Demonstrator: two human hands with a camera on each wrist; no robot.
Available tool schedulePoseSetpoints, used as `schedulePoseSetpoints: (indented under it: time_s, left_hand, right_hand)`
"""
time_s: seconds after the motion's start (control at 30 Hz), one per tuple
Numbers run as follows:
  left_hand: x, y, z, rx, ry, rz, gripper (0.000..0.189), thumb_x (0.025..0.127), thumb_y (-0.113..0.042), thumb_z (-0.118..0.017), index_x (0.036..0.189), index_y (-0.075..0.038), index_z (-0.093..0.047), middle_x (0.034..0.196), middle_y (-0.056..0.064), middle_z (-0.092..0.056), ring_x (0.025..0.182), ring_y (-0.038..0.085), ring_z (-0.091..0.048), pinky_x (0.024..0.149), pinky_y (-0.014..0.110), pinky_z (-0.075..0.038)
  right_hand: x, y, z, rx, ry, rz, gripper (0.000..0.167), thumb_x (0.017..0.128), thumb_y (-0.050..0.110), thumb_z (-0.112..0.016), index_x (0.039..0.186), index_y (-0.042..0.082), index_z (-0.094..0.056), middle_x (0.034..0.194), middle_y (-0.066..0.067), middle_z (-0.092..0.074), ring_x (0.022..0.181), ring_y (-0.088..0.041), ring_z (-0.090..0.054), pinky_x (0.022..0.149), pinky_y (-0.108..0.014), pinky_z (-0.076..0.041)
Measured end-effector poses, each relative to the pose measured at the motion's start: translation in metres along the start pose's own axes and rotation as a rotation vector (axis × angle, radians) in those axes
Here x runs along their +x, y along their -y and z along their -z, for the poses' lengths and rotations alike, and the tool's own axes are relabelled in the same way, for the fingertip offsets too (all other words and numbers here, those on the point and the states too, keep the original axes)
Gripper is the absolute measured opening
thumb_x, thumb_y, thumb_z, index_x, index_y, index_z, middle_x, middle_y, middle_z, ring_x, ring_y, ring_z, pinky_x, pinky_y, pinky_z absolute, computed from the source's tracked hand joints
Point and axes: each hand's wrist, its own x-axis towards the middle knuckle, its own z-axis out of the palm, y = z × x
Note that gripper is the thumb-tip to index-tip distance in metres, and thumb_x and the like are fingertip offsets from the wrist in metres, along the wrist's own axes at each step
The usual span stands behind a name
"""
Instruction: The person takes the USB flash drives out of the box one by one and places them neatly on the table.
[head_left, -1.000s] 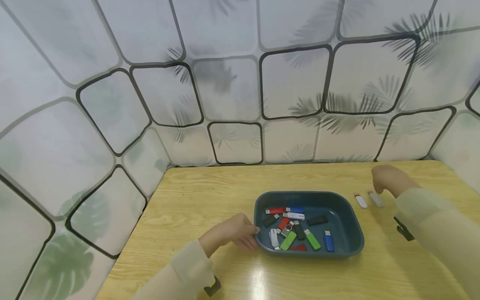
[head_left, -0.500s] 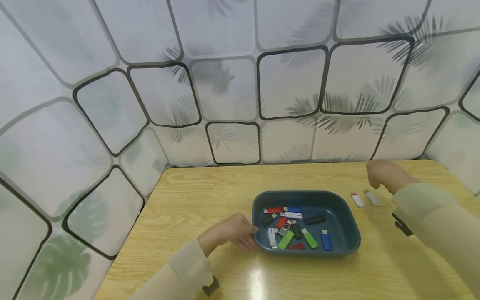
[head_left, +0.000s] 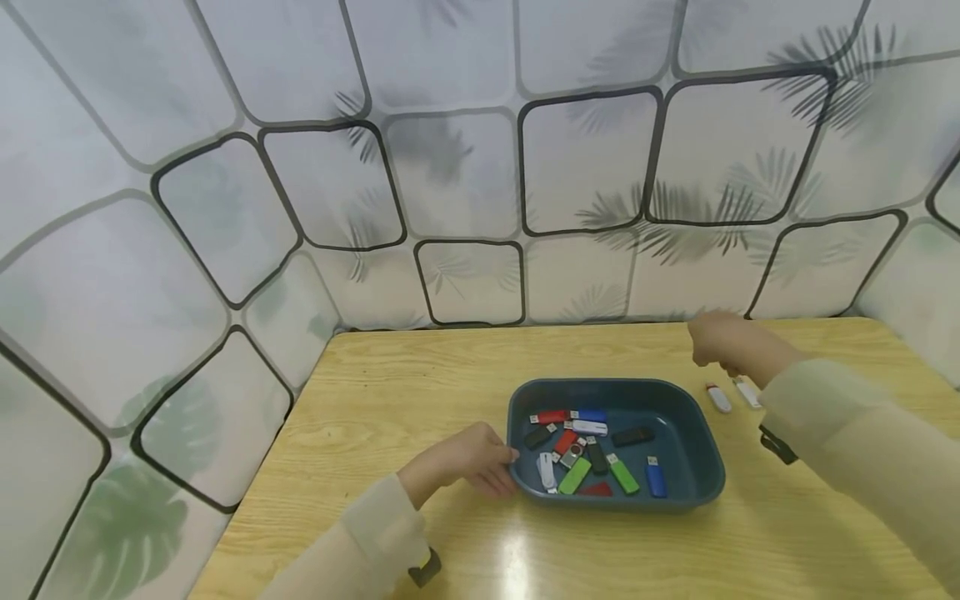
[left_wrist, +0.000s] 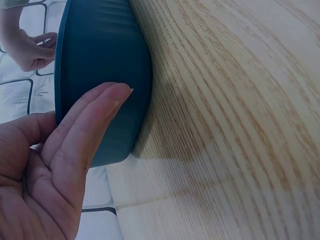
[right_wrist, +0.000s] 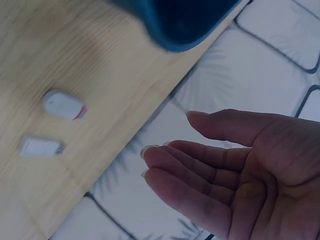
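Observation:
A dark blue plastic bin [head_left: 692,442] stands on the table with several USB flash drives in it, red, green, blue, black and white. My left hand [head_left: 465,463] pinches its left side: the thumb goes over the rim while straight fingers lie along the outer wall [left_wrist: 102,45]. Above the table beyond the bin's back right corner is my right hand [head_left: 738,346]; in the right wrist view its palm [right_wrist: 270,185] shows nothing held, fingers gently bent and apart from the thumb. Near it on the table lie a white flash drive with a red end [right_wrist: 64,104] and a whitish one [right_wrist: 40,146].
The wood-grain table [head_left: 405,375] ends at the back against a patterned cloth [head_left: 465,183] with black outlines and leaf shapes. Dark straps [head_left: 777,445] show beneath both sleeves.
My right hand has moved left, from beside the two loose flash drives toward the bin's back right corner. My left hand stays on the bin, and the flash drives lie as before.

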Motion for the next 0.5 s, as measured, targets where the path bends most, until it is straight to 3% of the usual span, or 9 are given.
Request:
schedulePoseSetpoints:
  time_s: [0.13,0.5]
  left_hand:
    - [0.001,0.001,0.000,-0.001,0.001,-0.003,0.028,0.093,-0.010,-0.052,0.086,0.014,-0.065,0.079,0.027,-0.069,0.074,0.035,-0.071,0.063,0.038,-0.060]
    - [-0.002,0.001,0.000,-0.014,0.005,-0.010,0.029,0.093,-0.009,-0.052,0.087,0.015,-0.065,0.080,0.028,-0.069,0.075,0.036,-0.070,0.064,0.039,-0.060]
  right_hand:
    - [-0.006,0.020,0.000,-0.010,0.006,0.044,0.006,0.087,-0.002,-0.050,0.090,-0.007,-0.048,0.053,-0.003,-0.042,0.040,-0.009,-0.038,0.039,-0.019,-0.034]
    - [-0.010,0.069,-0.010,-0.137,-0.001,0.154,0.013,0.088,0.001,-0.053,0.075,0.000,-0.054,0.049,-0.005,-0.051,0.039,-0.012,-0.045,0.037,-0.019,-0.037]
